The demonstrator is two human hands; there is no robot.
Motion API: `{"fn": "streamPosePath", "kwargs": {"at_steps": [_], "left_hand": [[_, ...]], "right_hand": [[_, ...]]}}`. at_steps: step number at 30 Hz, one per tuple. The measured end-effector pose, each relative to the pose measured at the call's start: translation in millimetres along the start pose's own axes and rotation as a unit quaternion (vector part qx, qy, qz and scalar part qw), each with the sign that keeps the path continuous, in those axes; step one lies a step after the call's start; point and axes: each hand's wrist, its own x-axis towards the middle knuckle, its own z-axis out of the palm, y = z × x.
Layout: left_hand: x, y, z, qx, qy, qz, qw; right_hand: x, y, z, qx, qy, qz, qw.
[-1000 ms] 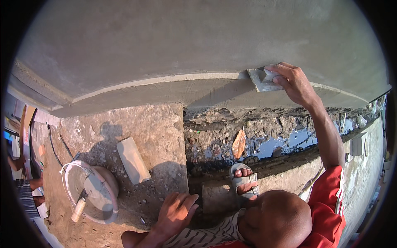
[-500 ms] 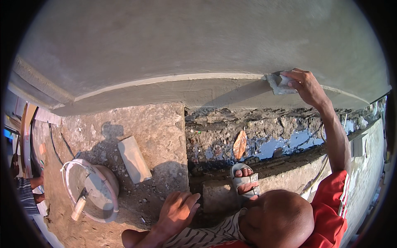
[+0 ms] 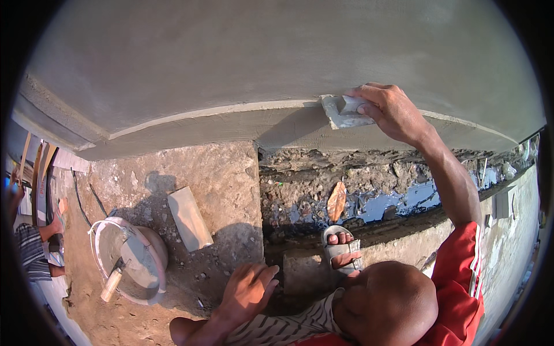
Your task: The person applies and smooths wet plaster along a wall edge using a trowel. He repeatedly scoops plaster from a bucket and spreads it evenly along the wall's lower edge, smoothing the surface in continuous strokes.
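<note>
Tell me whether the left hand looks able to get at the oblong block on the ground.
Probably yes: the left hand appears empty, and only rubble-strewn ground shows between it and the oblong block, though some stretching may be needed.

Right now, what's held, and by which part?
Right hand: a flat grey trowel, gripped by the raised handle on its back. Left hand: nothing visible in it.

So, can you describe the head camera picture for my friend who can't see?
The person's right hand holds a flat float against a grey wall; the left hand looks empty. To the left are a bucket with a wooden-handled tool and a pale block; a brown leaf lies in a wet ditch.
</note>
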Motion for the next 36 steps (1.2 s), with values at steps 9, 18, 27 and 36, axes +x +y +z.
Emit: {"fn": "streamPosePath", "kwargs": {"at_steps": [9,18,27,36], "left_hand": [[-14.0,5.0,-5.0,0.023,0.006,-0.041,0.999],[-13.1,9.6,-4.7,0.034,0.001,-0.051,0.998],[-12.6,-2.4,1.7,0.012,0.012,-0.023,1.000],[-15.8,-0.1,2.6,0.020,0.016,-0.009,1.000]], "right_hand": [[-6.3,41.8,9.5,-0.024,-0.021,0.066,0.997],[-111.2,137.2,-36.3,0.039,0.092,0.238,0.966],[-69.8,60.8,98.1,-0.027,0.301,-0.113,0.946],[-54.8,76.3,155.4,-0.138,0.185,-0.125,0.965]]}}
